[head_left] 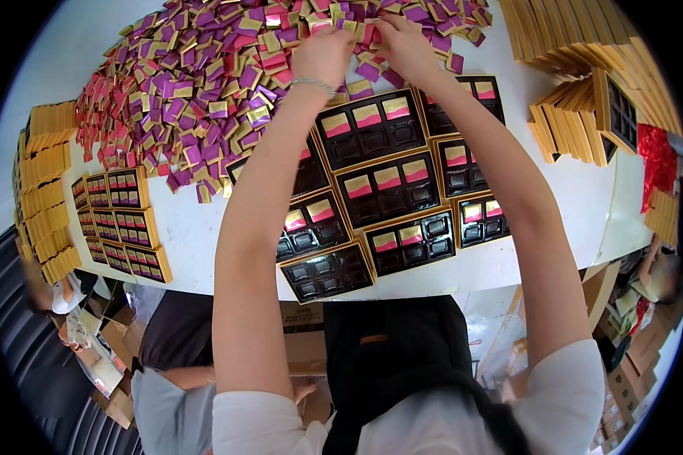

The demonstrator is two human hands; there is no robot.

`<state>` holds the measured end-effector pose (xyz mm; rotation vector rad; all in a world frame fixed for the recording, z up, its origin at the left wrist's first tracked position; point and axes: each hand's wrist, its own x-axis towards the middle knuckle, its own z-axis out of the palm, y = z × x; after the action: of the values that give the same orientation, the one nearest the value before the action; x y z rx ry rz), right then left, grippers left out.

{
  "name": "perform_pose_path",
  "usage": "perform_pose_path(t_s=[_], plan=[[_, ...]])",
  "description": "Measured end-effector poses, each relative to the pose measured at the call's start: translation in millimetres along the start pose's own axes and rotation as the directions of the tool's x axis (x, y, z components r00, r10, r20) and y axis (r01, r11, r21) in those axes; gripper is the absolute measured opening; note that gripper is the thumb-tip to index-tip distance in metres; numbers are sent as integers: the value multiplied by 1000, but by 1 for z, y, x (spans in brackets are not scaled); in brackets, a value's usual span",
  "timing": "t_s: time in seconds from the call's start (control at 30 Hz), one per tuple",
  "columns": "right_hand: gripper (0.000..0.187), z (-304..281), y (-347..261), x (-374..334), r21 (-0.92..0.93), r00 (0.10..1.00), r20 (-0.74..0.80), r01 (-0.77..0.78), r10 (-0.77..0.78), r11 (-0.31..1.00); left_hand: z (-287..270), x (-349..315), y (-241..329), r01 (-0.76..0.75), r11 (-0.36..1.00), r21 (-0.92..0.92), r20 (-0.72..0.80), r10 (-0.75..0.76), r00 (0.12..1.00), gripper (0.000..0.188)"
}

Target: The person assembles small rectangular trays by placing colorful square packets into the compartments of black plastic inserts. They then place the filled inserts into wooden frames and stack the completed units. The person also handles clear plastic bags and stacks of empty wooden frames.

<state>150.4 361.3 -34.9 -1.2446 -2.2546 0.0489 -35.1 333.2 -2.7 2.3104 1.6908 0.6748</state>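
Note:
Both my arms stretch over the table to a big heap of small foil-wrapped squares (205,98), gold with pink or purple. My left hand (322,57), with a bracelet at the wrist, is closed at the heap's near edge. Beside it my right hand (404,47) is closed too, fingertips drawn together over the squares. What either hand holds is hidden. Beneath my forearms lie several gold boxes with black compartmented inserts. One middle box (387,187) has pink-and-gold squares along its far row. The front box (410,241) holds two, and the nearest-left box (328,274) shows bare compartments.
Filled boxes (121,220) stand in stacks at the left, with more gold box stacks (49,189) behind them. Further stacks (573,114) fill the right side, near red material (653,163). A person in grey (174,406) is at my left, below the table edge.

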Motion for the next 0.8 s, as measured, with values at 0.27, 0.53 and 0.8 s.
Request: perform_pose_path(t_s=[0.27, 0.53, 0.8], plan=[[47, 0, 6, -2, 23, 985, 143, -101, 97, 995, 40, 19, 2, 139, 990, -6, 23, -139, 990, 53], [38, -79, -26, -19, 315, 925, 344, -274, 160, 909, 2, -5, 1, -104, 994, 38, -45, 106, 993, 35], [23, -174, -80, -194, 489, 664, 569, 202, -485, 849, -101, -211, 55, -173, 962, -213, 176, 212, 961, 38]])
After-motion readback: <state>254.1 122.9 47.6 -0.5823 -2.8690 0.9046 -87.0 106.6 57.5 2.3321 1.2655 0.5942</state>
